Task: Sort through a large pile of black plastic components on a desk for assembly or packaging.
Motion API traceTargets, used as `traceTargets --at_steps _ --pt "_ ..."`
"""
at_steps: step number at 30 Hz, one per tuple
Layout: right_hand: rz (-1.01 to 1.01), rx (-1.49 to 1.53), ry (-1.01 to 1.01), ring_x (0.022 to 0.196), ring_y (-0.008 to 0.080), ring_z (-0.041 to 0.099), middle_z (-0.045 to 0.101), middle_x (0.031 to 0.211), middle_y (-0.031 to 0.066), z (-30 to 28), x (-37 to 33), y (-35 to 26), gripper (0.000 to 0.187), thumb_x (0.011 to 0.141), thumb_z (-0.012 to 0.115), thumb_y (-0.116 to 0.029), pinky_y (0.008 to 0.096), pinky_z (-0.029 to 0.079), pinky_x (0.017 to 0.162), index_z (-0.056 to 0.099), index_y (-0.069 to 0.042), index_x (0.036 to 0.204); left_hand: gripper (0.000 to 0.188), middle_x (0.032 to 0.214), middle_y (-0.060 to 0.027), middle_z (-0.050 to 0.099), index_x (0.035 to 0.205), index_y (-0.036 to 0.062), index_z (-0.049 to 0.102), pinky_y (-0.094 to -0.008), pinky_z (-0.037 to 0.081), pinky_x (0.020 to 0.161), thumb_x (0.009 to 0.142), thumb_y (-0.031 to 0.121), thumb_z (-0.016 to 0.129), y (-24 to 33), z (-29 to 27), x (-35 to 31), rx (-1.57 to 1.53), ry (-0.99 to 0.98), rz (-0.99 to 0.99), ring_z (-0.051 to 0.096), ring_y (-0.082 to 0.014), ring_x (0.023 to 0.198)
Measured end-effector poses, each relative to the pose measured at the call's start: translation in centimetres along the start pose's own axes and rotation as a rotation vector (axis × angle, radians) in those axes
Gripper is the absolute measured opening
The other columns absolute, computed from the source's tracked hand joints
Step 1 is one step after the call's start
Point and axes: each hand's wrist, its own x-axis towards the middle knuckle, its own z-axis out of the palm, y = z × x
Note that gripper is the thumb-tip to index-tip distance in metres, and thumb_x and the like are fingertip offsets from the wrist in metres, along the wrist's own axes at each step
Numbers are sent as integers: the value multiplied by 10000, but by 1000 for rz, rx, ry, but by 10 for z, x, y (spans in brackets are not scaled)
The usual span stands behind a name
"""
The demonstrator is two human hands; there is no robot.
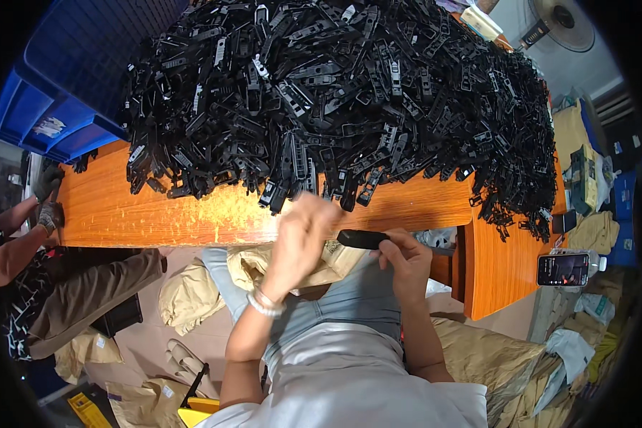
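A smooth, dark, elongated plastic piece [360, 238] is pinched by its end between the thumb and fingers of my right hand [407, 261], just in front of the table edge. To the left, my left hand [303, 239] is raised near the same edge, its fingers smeared by motion, so I cannot see whether they hold anything. Beyond both hands, a big heap of black plastic parts [335, 93], many long and slotted, covers much of the wooden table [221, 214]. Some parts at the heap's near side lie close to my left fingers.
A blue crate [57, 107] stands at the far left. Beside it a co-worker's gloved hands [50, 207] are at the table edge. On the right are a phone with a lit screen [567, 270] and a fan [563, 25]. Brown paper bags [492, 357] lie around my lap.
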Motion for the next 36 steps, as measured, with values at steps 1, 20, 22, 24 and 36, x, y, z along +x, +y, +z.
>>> traceTargets --at_steps 1,20,22,24,36 --pt "33 5 8 567 113 538 578 836 104 -1 2 3 126 773 599 2 214 412 501 607 91 862 131 757 -120 534 815 -19 583 -327 426 551 804 111 600 -2 -2 7 246 117 -10 558 -244 637" --pt "-40 -82 -206 829 193 611 546 946 114 11 21 28 124 753 582 103 262 516 741 560 123 873 107 770 -113 492 815 -4 549 -360 402 569 745 37 619 -18 -7 1 744 339 218 482 -276 703" --pt "-36 -119 -217 845 192 605 540 966 117 10 22 28 122 747 582 113 269 515 759 560 118 867 86 765 -113 502 809 -5 563 -362 403 572 757 36 618 -19 -3 -1 713 294 202 487 -275 707" --pt "-45 -102 -217 848 191 602 541 964 118 11 23 28 120 748 577 116 272 515 768 560 116 867 92 767 -115 507 806 -7 573 -359 406 585 747 35 628 -16 -2 -2 718 254 142 490 -277 712" --pt "-152 -25 -398 861 207 594 527 975 155 8 9 10 134 744 570 118 306 526 764 571 107 877 167 694 -34 597 945 -17 609 -175 412 440 861 122 574 16 -21 -22 -298 -71 -590 534 -51 523"
